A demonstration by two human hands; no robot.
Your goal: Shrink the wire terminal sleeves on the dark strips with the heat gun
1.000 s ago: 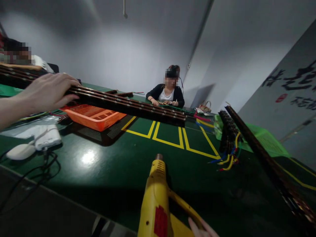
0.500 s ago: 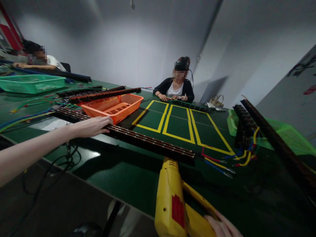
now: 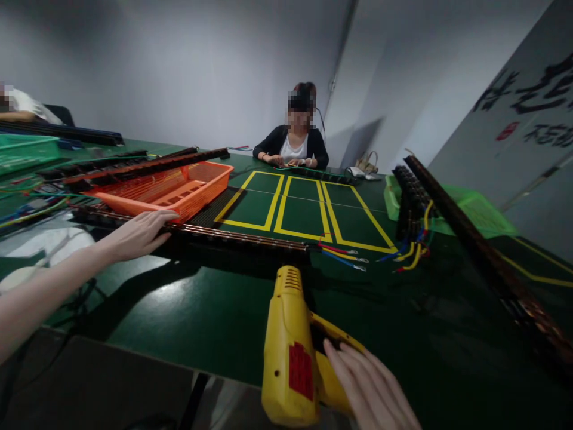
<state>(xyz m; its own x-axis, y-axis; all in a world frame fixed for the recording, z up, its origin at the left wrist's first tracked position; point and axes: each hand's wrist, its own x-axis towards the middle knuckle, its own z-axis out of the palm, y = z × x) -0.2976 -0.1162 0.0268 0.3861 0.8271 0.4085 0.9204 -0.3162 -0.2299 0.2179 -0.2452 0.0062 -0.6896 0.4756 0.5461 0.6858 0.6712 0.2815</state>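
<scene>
The green table is spreading beneath a long black bar, which is lying just in front of the orange basket, while the yellow heat gun is pointing toward it. The left hand is clasping the bar between thumb and fingers; the right hand is touching the gun's handle, whether gripping I cannot tell, and colored wires are jutting from the bar's right end.

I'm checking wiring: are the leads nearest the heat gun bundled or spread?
Spread: the leads fan out from the strip, their metal tips apart.
</scene>
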